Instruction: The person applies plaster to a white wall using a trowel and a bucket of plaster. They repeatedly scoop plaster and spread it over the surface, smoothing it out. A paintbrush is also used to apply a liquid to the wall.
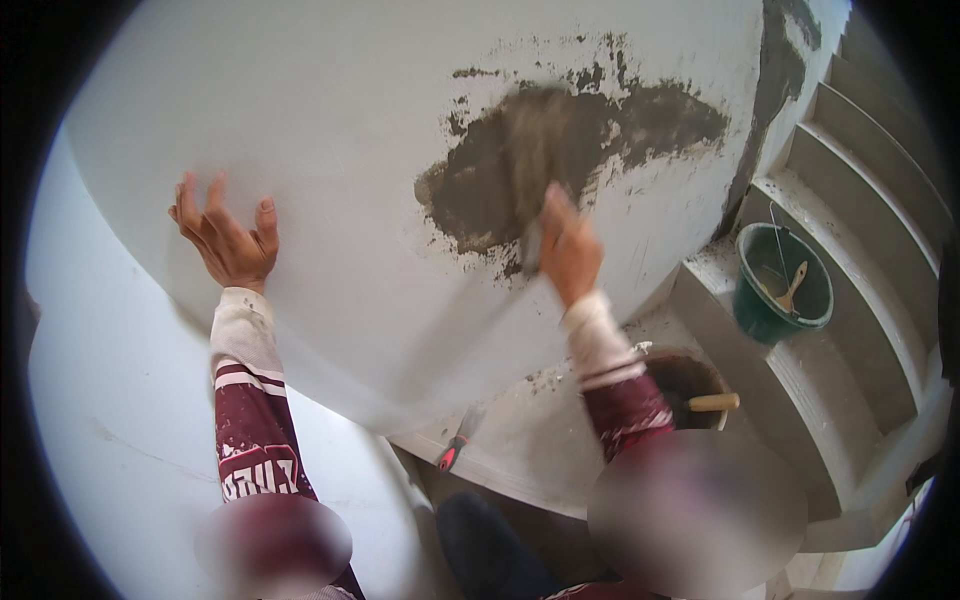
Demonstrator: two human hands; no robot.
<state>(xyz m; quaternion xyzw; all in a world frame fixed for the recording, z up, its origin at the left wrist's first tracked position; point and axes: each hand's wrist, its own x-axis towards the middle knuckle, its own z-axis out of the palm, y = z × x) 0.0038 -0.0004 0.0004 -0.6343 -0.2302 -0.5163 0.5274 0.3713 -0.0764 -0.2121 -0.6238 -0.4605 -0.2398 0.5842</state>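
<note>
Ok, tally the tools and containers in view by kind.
Buckets: 1, green bucket
Tubs: 1, dark tub
Brushes: 1, brush in bucket
Scrapers: 1, red-handled scraper
Flat tools: 1, blurred flat tool in right hand
Unclear: 1, wooden-handled tool
Total: 6

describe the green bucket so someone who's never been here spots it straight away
Find the curved grey staircase at the right of the picture. On it stands a round, open-topped bucket. Unlike the dark tub to its lower left, where a wooden handle juts past the rim, the bucket is green and holds a paintbrush.
</note>
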